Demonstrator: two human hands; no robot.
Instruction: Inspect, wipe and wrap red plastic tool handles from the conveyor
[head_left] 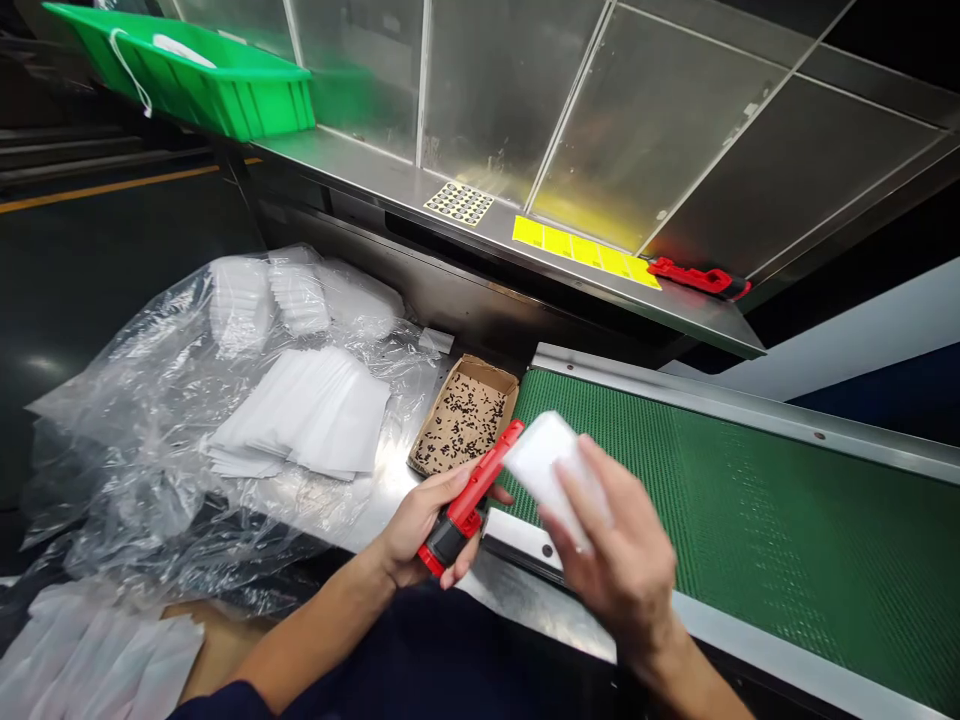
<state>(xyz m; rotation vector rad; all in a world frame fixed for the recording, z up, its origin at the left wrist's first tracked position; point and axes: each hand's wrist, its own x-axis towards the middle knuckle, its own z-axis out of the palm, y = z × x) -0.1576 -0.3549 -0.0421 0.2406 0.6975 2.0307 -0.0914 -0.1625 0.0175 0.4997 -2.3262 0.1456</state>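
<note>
My left hand (442,520) is wrapped round a long red-and-black plastic tool body (476,480), its narrow red end pointing up and to the right. In my right hand (622,540) is a soft white foam pouch (551,465), pinched between thumb and fingers just beside the tip of the tool body. Whether the tip touches the pouch, I cannot tell. Behind my left hand lies an open cardboard box (465,415) with many small black parts, likely screws, inside. A fanned stack of white pouches (307,410) rests on clear plastic to the left.
A green conveyor belt (750,520) runs off to the right. On the metal shelf (360,165) are a green bin (255,105), a sheet of round stickers (459,202), yellow labels (581,250) and another red-and-black tool body (697,277). More white pouches (90,650) lie lower left.
</note>
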